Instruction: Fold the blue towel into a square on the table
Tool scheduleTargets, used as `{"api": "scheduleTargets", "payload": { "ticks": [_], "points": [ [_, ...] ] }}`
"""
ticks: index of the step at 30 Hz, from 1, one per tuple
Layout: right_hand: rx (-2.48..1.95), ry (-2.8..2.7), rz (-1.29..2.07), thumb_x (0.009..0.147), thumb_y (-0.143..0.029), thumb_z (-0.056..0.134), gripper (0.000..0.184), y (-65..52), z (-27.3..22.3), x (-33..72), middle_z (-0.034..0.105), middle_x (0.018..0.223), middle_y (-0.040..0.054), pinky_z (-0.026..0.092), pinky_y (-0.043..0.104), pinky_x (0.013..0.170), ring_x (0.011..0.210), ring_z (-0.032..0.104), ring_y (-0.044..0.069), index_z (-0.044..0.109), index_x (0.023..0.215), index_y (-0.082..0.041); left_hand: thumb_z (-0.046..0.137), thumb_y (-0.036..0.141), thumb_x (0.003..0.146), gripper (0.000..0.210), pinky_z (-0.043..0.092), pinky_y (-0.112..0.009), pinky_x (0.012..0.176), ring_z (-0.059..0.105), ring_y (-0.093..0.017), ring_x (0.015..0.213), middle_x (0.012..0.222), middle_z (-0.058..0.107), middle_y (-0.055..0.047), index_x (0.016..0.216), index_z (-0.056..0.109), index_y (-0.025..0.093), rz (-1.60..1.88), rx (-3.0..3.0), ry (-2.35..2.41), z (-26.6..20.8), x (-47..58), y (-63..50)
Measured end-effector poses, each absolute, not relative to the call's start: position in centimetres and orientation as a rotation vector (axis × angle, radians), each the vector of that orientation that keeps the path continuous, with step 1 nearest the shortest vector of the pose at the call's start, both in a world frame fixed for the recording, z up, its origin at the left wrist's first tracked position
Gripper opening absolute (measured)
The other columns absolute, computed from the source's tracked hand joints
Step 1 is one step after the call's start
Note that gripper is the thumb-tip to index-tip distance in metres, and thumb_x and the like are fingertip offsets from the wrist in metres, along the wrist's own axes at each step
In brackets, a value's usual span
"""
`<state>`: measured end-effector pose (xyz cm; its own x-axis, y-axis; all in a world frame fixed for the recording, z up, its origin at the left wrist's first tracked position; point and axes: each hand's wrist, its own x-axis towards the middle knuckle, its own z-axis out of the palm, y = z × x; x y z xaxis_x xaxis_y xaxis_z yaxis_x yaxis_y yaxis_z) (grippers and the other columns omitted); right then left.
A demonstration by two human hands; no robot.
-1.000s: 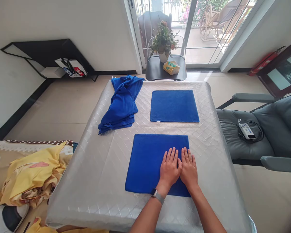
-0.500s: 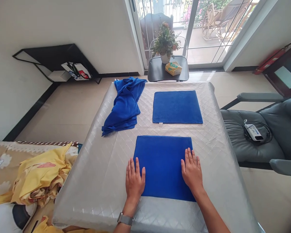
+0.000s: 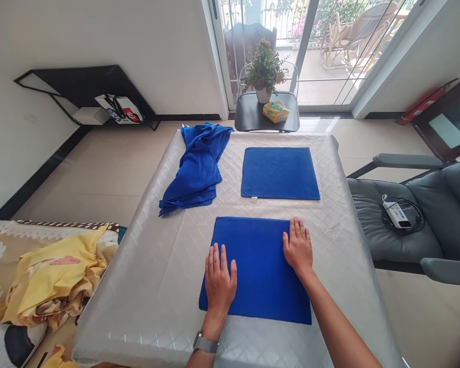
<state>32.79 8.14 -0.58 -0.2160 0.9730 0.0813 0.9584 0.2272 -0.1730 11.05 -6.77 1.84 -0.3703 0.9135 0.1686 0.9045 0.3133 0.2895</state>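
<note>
A blue towel (image 3: 258,271) lies flat on the silver tablecloth (image 3: 157,266) right in front of me. My left hand (image 3: 220,278) rests palm down on its left side, fingers stretched out. Near the towel's upper right corner, my right hand (image 3: 299,248) also lies flat, fingers straight and the thumb apart. Neither hand grips anything. Beyond them is a second flat blue towel (image 3: 280,174) with a small white tag on its near edge. A crumpled heap of blue towels (image 3: 199,171) sits at the table's far left.
Behind the table, a black folding chair (image 3: 243,120) bears a potted plant (image 3: 264,69) and a yellow tissue pack (image 3: 276,111). On the right stands a grey armchair (image 3: 410,255) with a power strip (image 3: 396,214). Yellow cloth (image 3: 57,266) lies at left.
My left hand has slid right and slightly up, further onto the near towel. My right hand has moved a little up and left, towards the towel's upper right corner.
</note>
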Motion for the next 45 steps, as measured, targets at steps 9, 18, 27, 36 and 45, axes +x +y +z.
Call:
{"api": "scheduleTargets", "payload": {
  "ticks": [9,18,27,36,45],
  "points": [
    [-1.845,-2.331,0.146,0.103,-0.032,0.023,0.059,8.3,-0.5,32.9,0.028,0.163,0.0135,0.018,0.046,0.124,0.153,0.019,0.024,0.029,0.156,-0.006,0.039,0.039,0.102,0.056,0.025,-0.044,0.124,0.024,-0.022,0.152,0.162,0.032,-0.008,0.153,0.036,0.018,0.475,2.129,2.051,1.8,19.7,5.3],
    [-1.857,-2.308,0.166,0.104,-0.032,0.022,0.059,8.2,-0.3,32.8,0.028,0.163,0.0105,0.017,0.045,0.124,0.153,0.018,0.022,0.025,0.158,-0.01,0.035,0.038,0.103,0.057,0.023,-0.051,0.123,0.026,-0.025,0.151,0.162,0.032,-0.009,0.156,0.029,0.02,0.409,1.958,2.311,1.0,12.6,3.4],
    [-1.872,-2.313,0.152,0.104,-0.033,0.023,0.058,8.2,-0.3,32.8,0.026,0.164,0.0098,0.014,0.043,0.125,0.153,0.015,0.021,0.027,0.157,-0.009,0.032,0.043,0.103,0.064,0.023,-0.048,0.124,0.024,-0.027,0.152,0.163,0.027,-0.016,0.158,0.023,0.01,0.422,1.827,2.475,-0.1,5.1,1.2],
    [-1.875,-2.315,0.135,0.102,-0.032,0.025,0.059,8.3,-0.6,32.9,0.03,0.163,0.0101,0.018,0.045,0.124,0.153,0.018,0.021,0.027,0.157,-0.009,0.031,0.042,0.103,0.063,0.025,-0.05,0.123,0.025,-0.026,0.151,0.163,0.029,-0.016,0.158,0.021,0.012,0.47,1.818,2.477,0.0,5.5,1.3],
    [-1.908,-2.309,0.141,0.101,-0.033,0.025,0.06,8.4,-0.5,32.8,0.033,0.161,0.0104,0.018,0.044,0.124,0.152,0.022,0.022,0.031,0.156,-0.009,0.029,0.044,0.103,0.064,0.023,-0.049,0.123,0.024,-0.026,0.152,0.163,0.029,-0.016,0.156,0.026,0.01,0.463,1.789,2.458,0.5,5.6,1.4]
  ]
}}
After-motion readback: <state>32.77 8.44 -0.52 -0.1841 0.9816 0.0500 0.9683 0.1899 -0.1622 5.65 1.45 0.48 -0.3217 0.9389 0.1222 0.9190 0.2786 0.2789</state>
